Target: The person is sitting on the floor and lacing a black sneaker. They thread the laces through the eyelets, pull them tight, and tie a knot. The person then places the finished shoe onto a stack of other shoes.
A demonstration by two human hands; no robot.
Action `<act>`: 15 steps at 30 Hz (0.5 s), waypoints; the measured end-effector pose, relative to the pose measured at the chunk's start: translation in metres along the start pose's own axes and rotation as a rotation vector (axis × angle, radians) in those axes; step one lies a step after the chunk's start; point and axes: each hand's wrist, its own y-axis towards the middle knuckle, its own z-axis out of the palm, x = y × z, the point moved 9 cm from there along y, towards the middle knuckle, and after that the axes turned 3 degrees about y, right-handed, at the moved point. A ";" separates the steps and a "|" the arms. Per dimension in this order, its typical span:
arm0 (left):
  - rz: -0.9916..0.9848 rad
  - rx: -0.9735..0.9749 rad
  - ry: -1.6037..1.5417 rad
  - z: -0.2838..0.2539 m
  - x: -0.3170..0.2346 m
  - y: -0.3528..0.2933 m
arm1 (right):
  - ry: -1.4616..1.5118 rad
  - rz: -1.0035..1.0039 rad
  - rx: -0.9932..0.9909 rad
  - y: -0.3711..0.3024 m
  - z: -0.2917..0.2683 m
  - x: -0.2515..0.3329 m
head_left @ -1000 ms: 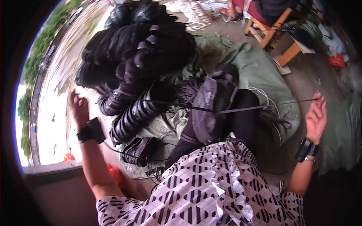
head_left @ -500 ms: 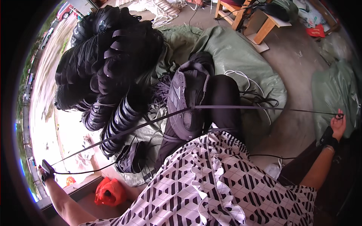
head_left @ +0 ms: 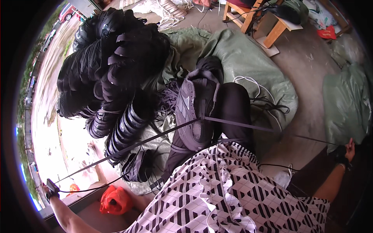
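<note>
A dark grey shoe upper [head_left: 189,101] with a light side mark lies across my lap, its toe toward me. One flat dark shoelace [head_left: 136,144] threads through it and stretches out to both sides. At the far left, my left hand [head_left: 46,191] is closed on one end, its fingers partly hidden behind a dark device at the wrist. Far out to the right, my right hand [head_left: 350,150] is closed on the other end, and this stretch slopes down toward it. Both arms are spread wide, and the hands do not touch the shoe upper.
A large pile of dark shoe uppers [head_left: 112,66] stands to the left, with a loose one [head_left: 138,166] nearer me. A green sack [head_left: 248,58] spreads ahead; another sack [head_left: 345,105] stands right. A red plastic bag [head_left: 115,200] sits lower left, a wooden stool [head_left: 241,17] at the back.
My right hand has come down and nearer to me, so the lace's right stretch now slopes instead of running nearly level. My left hand has hardly moved. The view has shifted slightly.
</note>
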 end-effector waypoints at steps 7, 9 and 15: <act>-0.201 0.108 -0.466 0.063 0.046 -0.042 | 0.164 0.398 0.025 0.012 0.004 0.051; -0.139 0.164 -0.690 0.083 -0.012 -0.003 | -0.298 0.294 -0.461 -0.037 -0.017 -0.007; 0.337 0.779 -0.566 0.191 -0.153 -0.001 | -0.535 0.634 0.507 -0.049 0.471 -0.183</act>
